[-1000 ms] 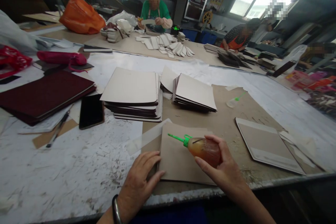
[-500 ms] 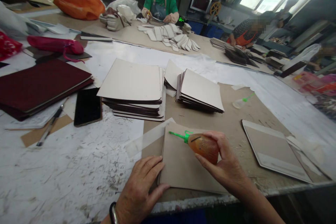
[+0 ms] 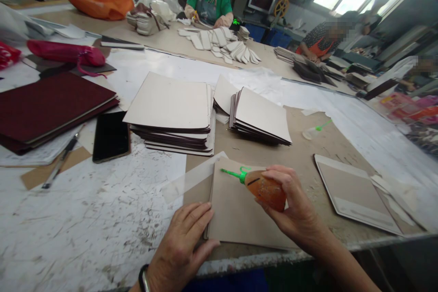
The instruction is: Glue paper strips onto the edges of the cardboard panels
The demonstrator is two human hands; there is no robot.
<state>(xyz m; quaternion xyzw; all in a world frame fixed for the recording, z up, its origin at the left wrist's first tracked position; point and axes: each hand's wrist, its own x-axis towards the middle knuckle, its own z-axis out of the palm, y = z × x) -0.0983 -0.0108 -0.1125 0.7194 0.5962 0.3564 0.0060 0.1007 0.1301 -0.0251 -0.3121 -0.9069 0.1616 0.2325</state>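
My right hand (image 3: 292, 207) is wrapped round an amber glue bottle (image 3: 263, 187) with a green nozzle. The nozzle tip points left, near the top left corner of a grey board (image 3: 236, 214) lying at the table's front edge. My left hand (image 3: 183, 242) lies flat with fingers spread, pressing the board's left edge. A translucent strip (image 3: 190, 181) lies slanted just above my left hand, touching the board's upper left corner.
Two stacks of grey boards (image 3: 171, 114) (image 3: 260, 118) stand behind. A black phone (image 3: 111, 136), a pen (image 3: 59, 162) and dark red covers (image 3: 51, 109) lie left. A flat folded piece (image 3: 356, 194) and a second glue bottle (image 3: 313, 131) lie right. Other people work at the far side.
The view has tilted down and shifted slightly. My right hand has lifted the bottle a little, the nozzle staying near the board's top left. My left hand stays on the board's edge.
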